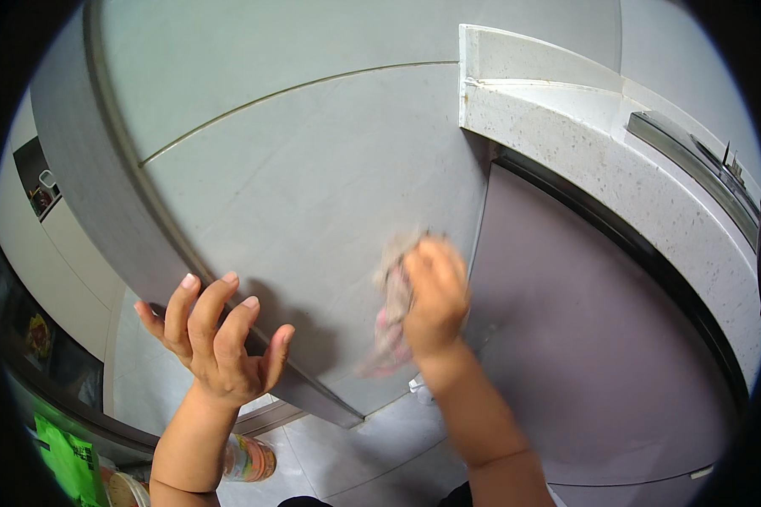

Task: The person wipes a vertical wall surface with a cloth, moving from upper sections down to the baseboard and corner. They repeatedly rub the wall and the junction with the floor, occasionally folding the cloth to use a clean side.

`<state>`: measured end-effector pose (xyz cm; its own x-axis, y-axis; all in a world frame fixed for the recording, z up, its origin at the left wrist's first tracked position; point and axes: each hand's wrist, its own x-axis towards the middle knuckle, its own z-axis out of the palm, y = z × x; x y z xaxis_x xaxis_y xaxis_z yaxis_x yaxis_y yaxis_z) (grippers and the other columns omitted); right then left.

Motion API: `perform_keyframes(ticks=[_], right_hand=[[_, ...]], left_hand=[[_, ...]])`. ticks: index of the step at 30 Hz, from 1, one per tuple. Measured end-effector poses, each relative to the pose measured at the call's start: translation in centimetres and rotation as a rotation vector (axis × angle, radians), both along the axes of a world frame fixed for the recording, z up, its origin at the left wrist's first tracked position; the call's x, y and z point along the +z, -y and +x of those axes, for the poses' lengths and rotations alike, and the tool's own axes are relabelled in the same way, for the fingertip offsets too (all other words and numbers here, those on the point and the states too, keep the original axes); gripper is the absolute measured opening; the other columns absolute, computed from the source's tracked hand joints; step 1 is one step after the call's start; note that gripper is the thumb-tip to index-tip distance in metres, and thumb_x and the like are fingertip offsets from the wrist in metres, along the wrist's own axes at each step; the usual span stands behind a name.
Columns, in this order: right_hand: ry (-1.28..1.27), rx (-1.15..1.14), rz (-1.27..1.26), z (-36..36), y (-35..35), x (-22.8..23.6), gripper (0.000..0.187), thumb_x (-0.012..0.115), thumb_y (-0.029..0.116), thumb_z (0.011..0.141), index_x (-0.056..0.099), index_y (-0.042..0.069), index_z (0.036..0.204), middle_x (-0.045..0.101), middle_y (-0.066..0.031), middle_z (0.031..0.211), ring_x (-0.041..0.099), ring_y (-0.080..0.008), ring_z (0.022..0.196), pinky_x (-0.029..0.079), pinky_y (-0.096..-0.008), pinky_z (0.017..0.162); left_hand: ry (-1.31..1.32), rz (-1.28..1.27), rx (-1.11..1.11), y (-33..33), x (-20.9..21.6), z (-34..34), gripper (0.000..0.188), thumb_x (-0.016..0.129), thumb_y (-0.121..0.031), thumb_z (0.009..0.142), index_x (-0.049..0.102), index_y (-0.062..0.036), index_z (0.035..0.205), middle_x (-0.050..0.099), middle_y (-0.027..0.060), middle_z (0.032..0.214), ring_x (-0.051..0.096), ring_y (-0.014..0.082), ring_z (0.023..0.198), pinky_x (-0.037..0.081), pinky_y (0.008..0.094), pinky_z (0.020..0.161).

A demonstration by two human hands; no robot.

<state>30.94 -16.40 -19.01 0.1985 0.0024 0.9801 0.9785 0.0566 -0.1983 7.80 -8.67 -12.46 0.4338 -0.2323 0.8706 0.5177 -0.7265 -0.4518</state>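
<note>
My right hand (438,296) is closed around a crumpled cloth (389,317), greyish with pink patches. The cloth lies against the light grey tiled wall (313,186), near the edge of a mauve cabinet door; hand and cloth are slightly blurred. Off to the left, my left hand (224,338) is raised with its fingers spread and nothing in them. It hovers in front of the dark grey door frame (127,194); whether it touches the frame I cannot tell.
On the right, the mauve cabinet door (600,338) sits under a speckled white countertop (566,135) carrying a metal-edged appliance (693,169). A clear jar (252,459) stands on the tiled floor (355,460). At the lower left are a green bag (68,460) and a tub (127,488).
</note>
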Motion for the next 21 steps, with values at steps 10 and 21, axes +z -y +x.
perform_keyframes(ticks=[10,21], right_hand=[[0.08,-0.025,0.055,0.7,-1.2,2.4,0.02,0.069,0.004,0.077,0.069,-0.003,0.096,0.065,-0.0149,0.099,0.064,-0.035,0.092,0.055,-0.0416,0.08],[0.16,0.01,0.207,2.4,-1.8,13.4,0.02,0.066,0.0,0.077,0.069,-0.002,0.096,0.068,-0.0172,0.101,0.064,-0.0373,0.092,0.053,-0.0428,0.081]], left_hand=[[-0.057,0.023,0.07,0.2,0.4,-0.8,0.036,0.071,-0.035,0.085,0.057,-0.0119,0.109,0.064,0.0132,0.12,0.044,0.0347,0.131,0.006,0.0555,0.12],[-0.14,0.03,0.249,0.9,0.5,0.0,0.043,0.074,-0.032,0.079,0.065,-0.0139,0.118,0.059,0.0086,0.134,0.045,0.0333,0.135,0.001,0.0586,0.12]])
